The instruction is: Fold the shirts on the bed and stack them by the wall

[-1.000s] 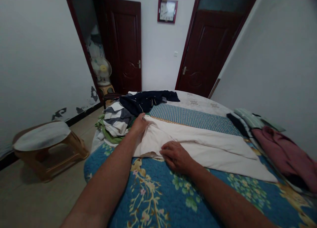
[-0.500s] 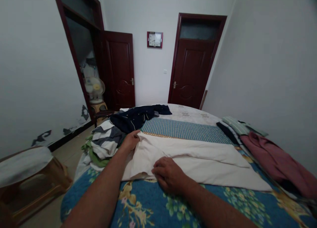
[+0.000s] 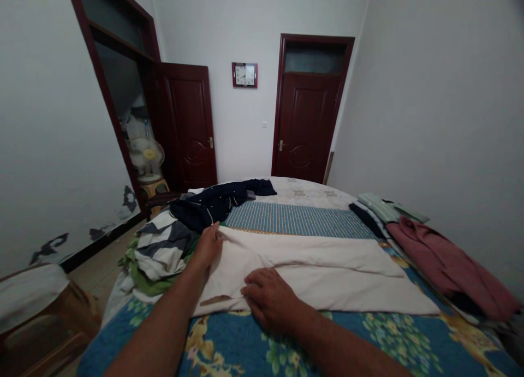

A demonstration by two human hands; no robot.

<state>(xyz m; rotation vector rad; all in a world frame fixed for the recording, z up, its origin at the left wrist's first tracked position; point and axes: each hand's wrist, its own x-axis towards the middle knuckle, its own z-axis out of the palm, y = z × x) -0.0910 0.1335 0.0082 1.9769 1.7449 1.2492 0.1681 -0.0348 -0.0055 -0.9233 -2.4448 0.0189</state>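
Note:
A pair of cream trousers [image 3: 319, 268] lies stretched across the bed, the waist end at the left and the legs running right, one partly over the other. At the far left corner of the waist, my left hand [image 3: 209, 246] is closed on the cloth. My right hand [image 3: 268, 295] is palm down on the near side of the trousers, its fingers bent and gripping the fabric; its thumb is hidden. Between the hands the cloth is slightly wrinkled, with a dark gap [image 3: 216, 300] at the near waist edge.
Rumpled clothes lie at the left, among them a navy garment [image 3: 208, 202] and a grey-and-white one [image 3: 164, 251]. Folded clothes, including a pink garment [image 3: 446, 268], are stacked at the right. A blue striped cloth [image 3: 303, 220] lies beyond the trousers. A wooden stool [image 3: 57, 311] stands left.
The view has shifted, so the room appears moved left and slightly lower. My left hand has pulled the waist corner a little, and the cloth there looks flatter. My right hand keeps its place.

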